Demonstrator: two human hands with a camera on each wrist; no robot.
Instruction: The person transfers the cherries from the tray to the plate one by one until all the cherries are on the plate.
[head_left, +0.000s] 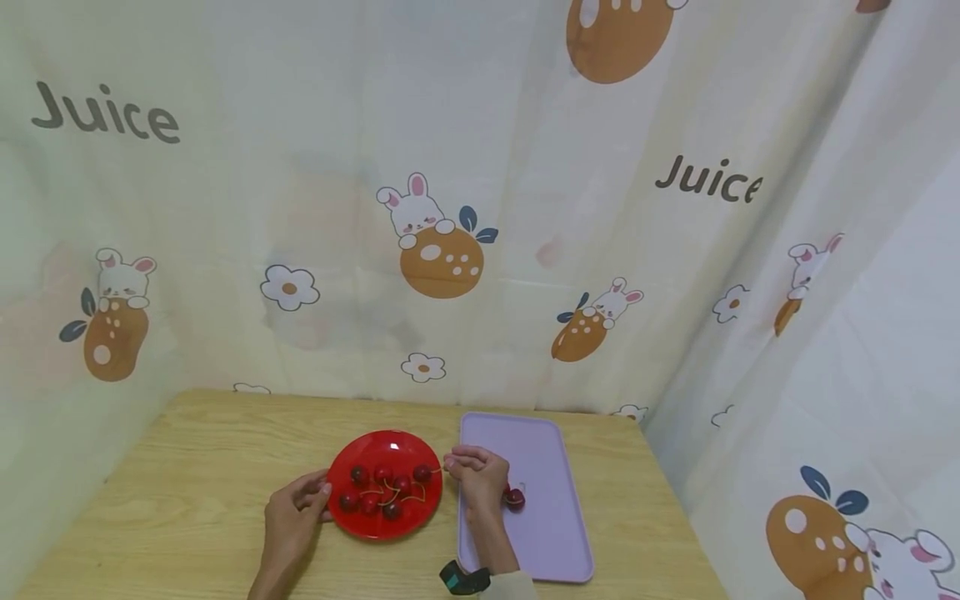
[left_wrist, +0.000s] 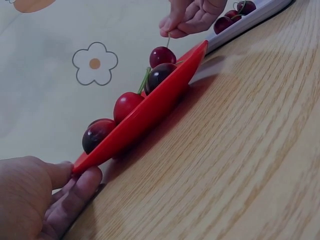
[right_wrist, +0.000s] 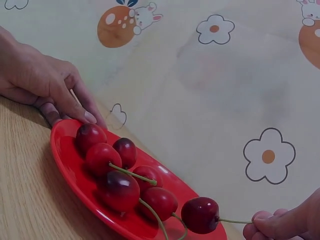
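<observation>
Apparently, we are placing one cherry (right_wrist: 200, 215), its stem (right_wrist: 235, 221) pinched in our right hand (head_left: 477, 479), above the red plate (head_left: 375, 527); our left hand (head_left: 294, 512) grips that plate. Next, we judge, calls for lowering, then freeing the stem.

A dark-red cherry (right_wrist: 200, 215) hangs by its stem (right_wrist: 235, 221) above a cherry-laden red plate (head_left: 367, 527).
</observation>
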